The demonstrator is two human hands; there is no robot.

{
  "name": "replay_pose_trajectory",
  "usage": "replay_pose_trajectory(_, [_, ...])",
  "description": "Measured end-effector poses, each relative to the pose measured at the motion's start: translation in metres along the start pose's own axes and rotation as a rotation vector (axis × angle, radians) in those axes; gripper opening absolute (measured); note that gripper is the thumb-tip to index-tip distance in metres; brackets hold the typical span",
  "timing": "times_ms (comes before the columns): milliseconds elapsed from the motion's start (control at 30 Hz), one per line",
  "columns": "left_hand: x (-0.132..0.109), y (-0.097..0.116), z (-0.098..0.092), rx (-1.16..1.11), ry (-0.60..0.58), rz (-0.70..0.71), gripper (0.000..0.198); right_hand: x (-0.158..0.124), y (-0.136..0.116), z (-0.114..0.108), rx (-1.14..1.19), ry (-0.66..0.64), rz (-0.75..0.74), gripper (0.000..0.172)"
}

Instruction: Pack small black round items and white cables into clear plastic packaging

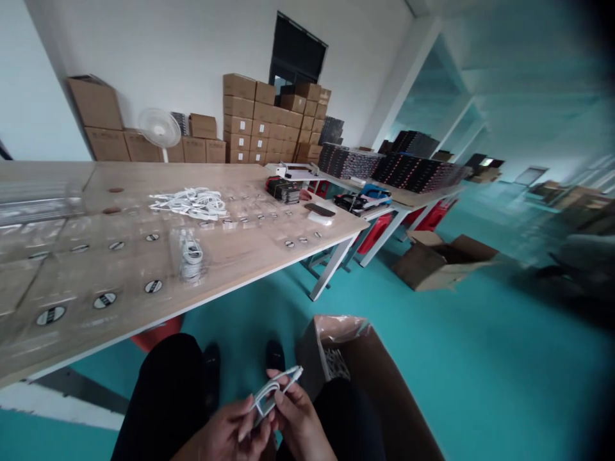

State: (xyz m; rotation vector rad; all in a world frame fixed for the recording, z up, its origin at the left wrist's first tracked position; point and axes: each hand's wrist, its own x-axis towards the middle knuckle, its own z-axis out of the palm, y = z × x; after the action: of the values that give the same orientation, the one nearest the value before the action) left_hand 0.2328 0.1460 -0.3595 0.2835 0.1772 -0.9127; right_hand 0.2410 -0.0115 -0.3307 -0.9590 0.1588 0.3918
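Low in the view, between my knees, a white coiled cable [269,389] is held in both hands. My left hand [230,426] has its fingers closed on the near end of the bundle. Around the far side, my right hand [295,413] pinches the cable, with a plug end sticking out past the fingers. A pile of white cables [192,203] lies on the table [235,253]. Nearer the table's edge is a stack of coiled cables [191,259] in clear plastic. Flat clear plastic bags [129,269] with round black-and-white labels are spread over the tabletop.
Right of my legs stands an open cardboard box [379,371] with white cables inside. Another open carton [439,259] sits on the green floor. Stacked cartons [264,121] and a white fan [160,128] are by the wall. A phone [319,209] lies at the table's right end.
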Motion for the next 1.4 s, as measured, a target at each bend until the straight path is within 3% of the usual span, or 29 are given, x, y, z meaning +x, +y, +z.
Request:
replay_pose_trajectory(67, [-0.003, 0.000, 0.001, -0.025, -0.004, -0.071, 0.019, -0.007, 0.002, 0.001, 0.055, 0.010, 0.020, 0.045])
replay_pose_trajectory(233, [0.003, -0.001, -0.002, 0.266, 0.056, -0.035, 0.039, -0.007, 0.008, -0.007, -0.015, 0.118, -0.025, 0.044])
replay_pose_trajectory(333, [0.012, 0.002, -0.005, 0.530, 0.137, 0.089, 0.047, 0.003, 0.012, -0.016, -0.064, 0.221, -0.053, 0.048])
replay_pose_trajectory(467, [0.019, 0.009, -0.010, 0.815, 0.224, 0.315, 0.051, 0.024, 0.015, -0.026, -0.036, 0.183, 0.016, 0.051])
replay_pose_trajectory(600, [0.019, 0.013, -0.014, 0.552, 0.253, 0.240, 0.056, 0.045, 0.016, -0.028, 0.056, 0.153, 0.084, 0.045])
replay_pose_trajectory(767, [0.017, 0.017, -0.026, 0.288, 0.392, 0.052, 0.058, 0.061, 0.022, -0.025, 0.004, 0.111, 0.084, 0.041])
replay_pose_trajectory(967, [0.023, 0.018, -0.037, 0.101, 0.168, -0.002, 0.056, 0.063, 0.029, -0.032, -0.513, 0.052, -0.001, 0.043])
replay_pose_trajectory(1100, [0.034, 0.017, -0.037, 0.028, 0.194, -0.005, 0.056, 0.056, 0.040, -0.039, -0.790, 0.014, -0.061, 0.036])
replay_pose_trajectory(1267, [0.041, 0.018, -0.043, -0.037, 0.362, 0.012, 0.051, 0.051, 0.043, -0.040, -0.927, 0.142, -0.190, 0.030])
replay_pose_trajectory(1400, [0.041, 0.017, -0.044, 0.016, 0.518, 0.050, 0.049, 0.050, 0.036, -0.036, -0.947, 0.371, -0.261, 0.031])
